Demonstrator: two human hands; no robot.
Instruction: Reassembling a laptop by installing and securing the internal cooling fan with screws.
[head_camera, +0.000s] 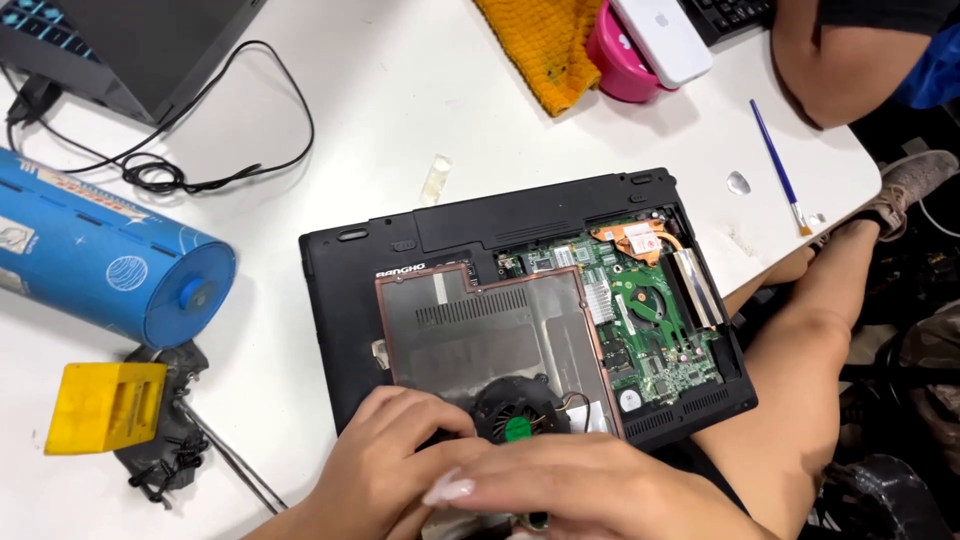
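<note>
A round black cooling fan (517, 412) with a green hub sits at the near edge of an opened black laptop (350, 300), which lies upside down on a white table (350, 120). The fan lies just beyond the fingertips of both hands. The left hand (385, 465) rests on the laptop's near edge, fingers curled close together, their tips touching the grey metal panel (480, 335) just left of the fan. The right hand (590, 495) lies across in front of the fan, fingers stretched out flat and pointing left, overlapping the left hand; whether either hand grips anything underneath I cannot tell.

Beyond the fingers and to the right, a green circuit board (660, 340) is exposed, with a copper heat pipe (640, 238) at its far end.

Left of the left hand, a yellow block (105, 405) sits on a dark stand (165, 450), and further out lies a blue cylinder (110, 265). Far beyond the fingers are a black cable (230, 170), an orange cloth (545, 45), a pink container (620, 60) and a blue-handled brush (778, 165). Another person's arm (830, 60) rests at the far right corner.
</note>
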